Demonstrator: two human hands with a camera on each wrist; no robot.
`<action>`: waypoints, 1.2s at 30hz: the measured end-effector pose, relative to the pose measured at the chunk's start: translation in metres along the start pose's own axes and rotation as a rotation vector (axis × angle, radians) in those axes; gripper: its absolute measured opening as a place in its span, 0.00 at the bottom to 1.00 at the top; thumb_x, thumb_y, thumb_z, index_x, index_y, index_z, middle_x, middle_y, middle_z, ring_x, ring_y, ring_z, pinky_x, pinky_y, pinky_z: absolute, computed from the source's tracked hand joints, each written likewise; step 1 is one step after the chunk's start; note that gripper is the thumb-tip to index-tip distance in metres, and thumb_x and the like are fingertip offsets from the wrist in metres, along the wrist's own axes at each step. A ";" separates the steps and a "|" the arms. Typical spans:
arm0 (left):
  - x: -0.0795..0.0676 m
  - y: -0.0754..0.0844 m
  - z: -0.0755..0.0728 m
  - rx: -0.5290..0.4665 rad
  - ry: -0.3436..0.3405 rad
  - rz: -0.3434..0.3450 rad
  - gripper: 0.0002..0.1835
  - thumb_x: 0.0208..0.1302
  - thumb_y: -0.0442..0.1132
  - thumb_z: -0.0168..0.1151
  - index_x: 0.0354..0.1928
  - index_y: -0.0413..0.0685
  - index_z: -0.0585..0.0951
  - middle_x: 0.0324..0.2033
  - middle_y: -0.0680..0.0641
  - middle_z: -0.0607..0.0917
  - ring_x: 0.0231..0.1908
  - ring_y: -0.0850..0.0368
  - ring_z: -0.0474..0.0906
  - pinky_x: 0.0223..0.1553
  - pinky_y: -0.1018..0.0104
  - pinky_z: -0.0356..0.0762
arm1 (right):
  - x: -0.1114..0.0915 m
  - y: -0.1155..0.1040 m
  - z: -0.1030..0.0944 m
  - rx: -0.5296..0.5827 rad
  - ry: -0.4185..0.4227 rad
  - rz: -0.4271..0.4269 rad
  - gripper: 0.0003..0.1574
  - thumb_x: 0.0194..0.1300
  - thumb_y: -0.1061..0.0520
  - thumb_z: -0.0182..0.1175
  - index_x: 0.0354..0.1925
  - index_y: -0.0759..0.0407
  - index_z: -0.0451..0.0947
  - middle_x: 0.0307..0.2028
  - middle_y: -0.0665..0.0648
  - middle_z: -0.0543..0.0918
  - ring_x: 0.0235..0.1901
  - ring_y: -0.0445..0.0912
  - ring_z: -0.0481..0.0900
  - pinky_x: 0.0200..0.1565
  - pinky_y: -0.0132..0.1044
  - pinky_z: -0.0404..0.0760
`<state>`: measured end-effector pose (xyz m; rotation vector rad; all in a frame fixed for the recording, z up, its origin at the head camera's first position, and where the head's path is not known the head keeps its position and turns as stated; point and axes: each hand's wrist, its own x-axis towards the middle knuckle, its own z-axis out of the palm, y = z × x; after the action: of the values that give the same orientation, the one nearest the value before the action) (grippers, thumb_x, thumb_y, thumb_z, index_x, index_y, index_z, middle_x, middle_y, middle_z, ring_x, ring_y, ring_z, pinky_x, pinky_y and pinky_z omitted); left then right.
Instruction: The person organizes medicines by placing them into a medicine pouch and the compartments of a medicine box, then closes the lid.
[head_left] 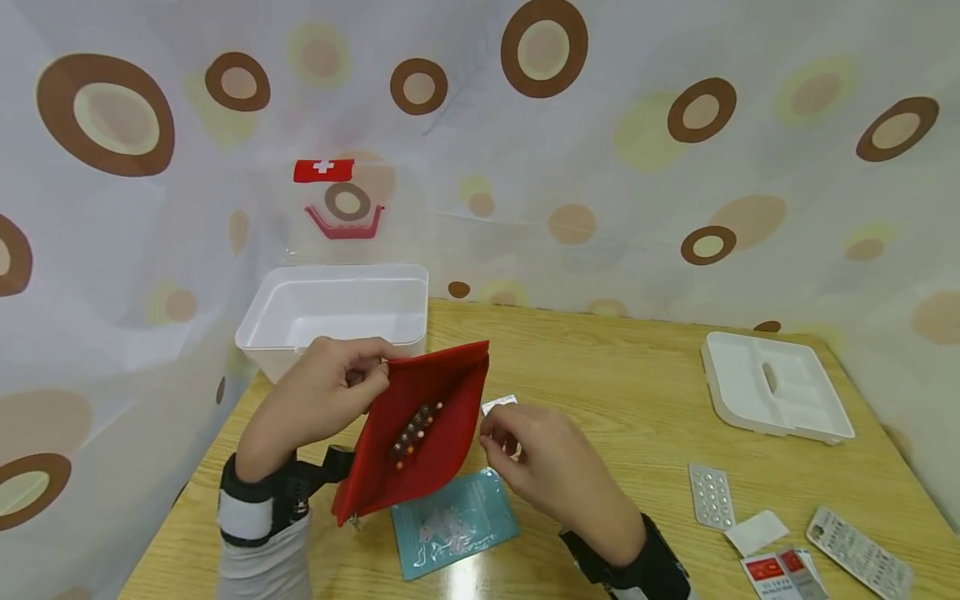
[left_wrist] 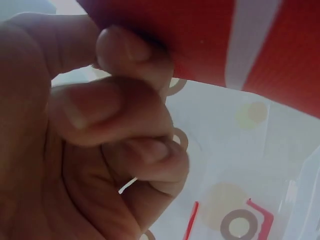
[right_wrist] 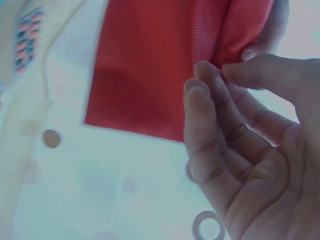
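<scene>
A red zip pouch (head_left: 457,454) is tilted above the table, its mouth gaping. Inside lies a blister pack (head_left: 412,433) with dark and orange spots. My left hand (head_left: 333,387) grips the pouch's upper left edge between thumb and fingers. From the left wrist camera, the curled fingers (left_wrist: 125,110) press against the red fabric, which carries a white stripe. My right hand (head_left: 551,458) is at the pouch's right edge, fingers loosely bent. Close to the zip in the right wrist view, thumb and fingertips (right_wrist: 200,100) show nothing between them. Contact with the pouch is unclear.
A turquoise packet (head_left: 453,529) lies under the pouch. Behind stands a white box (head_left: 258,321) with a clear lid. To the right are a white tray (head_left: 750,392), blister packs (head_left: 711,496), a white packet (head_left: 757,533) and red-and-white sachets (head_left: 780,575). A silvery piece (head_left: 498,403) shows beyond my right hand.
</scene>
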<state>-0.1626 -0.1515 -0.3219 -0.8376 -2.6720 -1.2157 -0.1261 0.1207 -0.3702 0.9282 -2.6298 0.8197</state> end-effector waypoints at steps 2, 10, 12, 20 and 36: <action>-0.001 -0.002 -0.003 0.005 0.017 -0.012 0.17 0.66 0.30 0.50 0.48 0.49 0.85 0.39 0.48 0.88 0.29 0.64 0.80 0.25 0.65 0.79 | -0.004 0.007 0.001 -0.049 -0.030 0.003 0.04 0.57 0.58 0.66 0.31 0.50 0.80 0.25 0.42 0.80 0.25 0.35 0.74 0.26 0.28 0.77; -0.003 -0.004 -0.008 0.036 0.052 -0.046 0.18 0.65 0.29 0.47 0.46 0.47 0.85 0.38 0.47 0.88 0.24 0.60 0.76 0.18 0.69 0.70 | -0.025 0.025 0.022 -0.224 -0.246 0.001 0.18 0.51 0.50 0.72 0.41 0.52 0.81 0.38 0.47 0.82 0.37 0.41 0.78 0.31 0.36 0.82; -0.004 -0.004 -0.009 0.038 0.056 -0.056 0.18 0.65 0.29 0.47 0.46 0.47 0.85 0.38 0.47 0.88 0.25 0.60 0.77 0.19 0.68 0.71 | -0.027 0.026 0.031 -0.231 -0.294 -0.009 0.25 0.49 0.49 0.74 0.45 0.54 0.81 0.41 0.50 0.81 0.40 0.44 0.77 0.32 0.39 0.83; -0.006 -0.006 -0.010 -0.006 0.040 -0.082 0.17 0.66 0.29 0.48 0.47 0.45 0.85 0.39 0.46 0.87 0.26 0.58 0.77 0.21 0.67 0.73 | -0.034 0.029 0.067 -0.165 -0.426 -0.030 0.54 0.39 0.37 0.77 0.61 0.58 0.73 0.55 0.55 0.75 0.53 0.49 0.71 0.47 0.45 0.80; -0.005 -0.006 -0.010 -0.030 0.021 -0.088 0.17 0.66 0.29 0.48 0.47 0.46 0.85 0.41 0.46 0.87 0.32 0.58 0.81 0.28 0.63 0.81 | -0.035 0.023 0.080 -0.111 -0.494 0.025 0.48 0.39 0.53 0.80 0.60 0.54 0.71 0.40 0.50 0.64 0.41 0.42 0.63 0.39 0.31 0.74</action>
<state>-0.1626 -0.1641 -0.3206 -0.7141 -2.7063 -1.2789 -0.1163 0.1074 -0.4589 1.1961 -3.0658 0.4859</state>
